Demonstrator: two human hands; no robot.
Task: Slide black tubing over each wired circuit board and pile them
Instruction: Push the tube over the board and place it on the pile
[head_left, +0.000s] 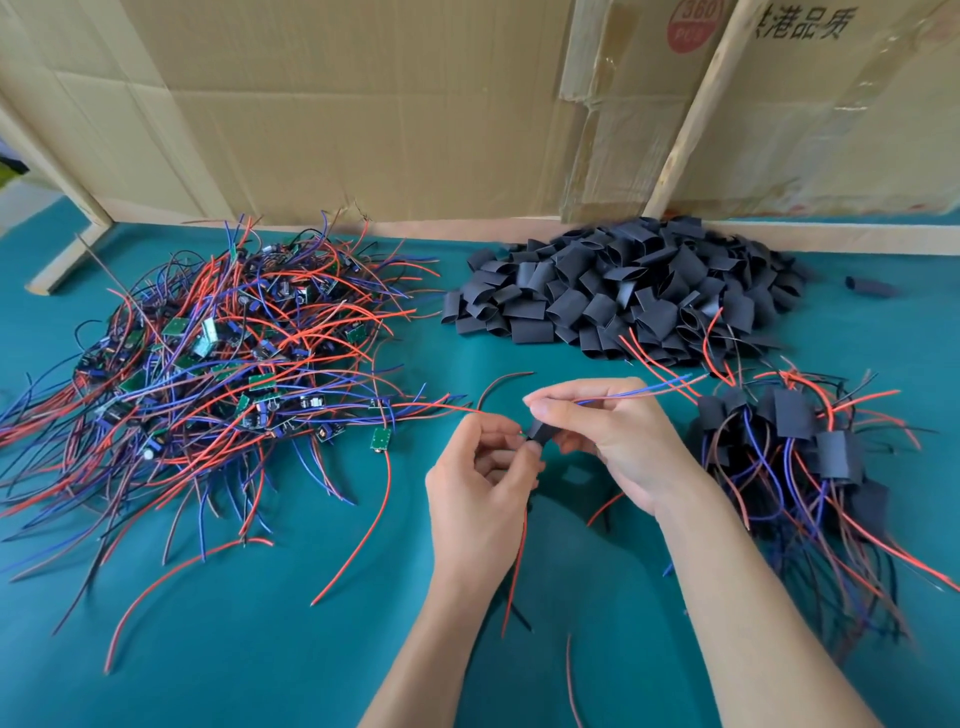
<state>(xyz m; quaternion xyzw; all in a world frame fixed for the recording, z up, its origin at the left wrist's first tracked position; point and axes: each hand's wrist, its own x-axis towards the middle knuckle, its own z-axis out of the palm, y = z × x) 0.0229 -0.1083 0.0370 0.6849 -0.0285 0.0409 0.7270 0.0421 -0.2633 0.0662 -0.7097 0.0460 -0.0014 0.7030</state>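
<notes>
The left hand (480, 467) is pinching, with curled fingers, what I judge to be a small wired circuit board, hidden behind the fingertips, with its red and dark wires trailing down toward six o'clock. The right hand (602, 436) is gripping a short piece of flat black tubing (540, 432) between thumb and lower fingers, while its upper fingertips are pinching thin blue and red wires (639, 394) running out toward two o'clock. Holding those leads taut is probably keeping them straight so the sleeve can be sliding along them and over the board; the sleeving appears to be only beginning.

At ten o'clock a big tangled heap of unsleeved green boards with red, blue and black wires (208, 374) is waiting. At one o'clock a mound of cut black tubing pieces (634, 291) is sitting within reach. At three o'clock the finished pile of sleeved boards (800, 447) is growing beside the right wrist, a short drop away.

Everything is lying on a teal cloth-covered table (260, 649). Brown cardboard sheets (363, 104), propped on pale wooden strips, are walling off the far edge at twelve o'clock.
</notes>
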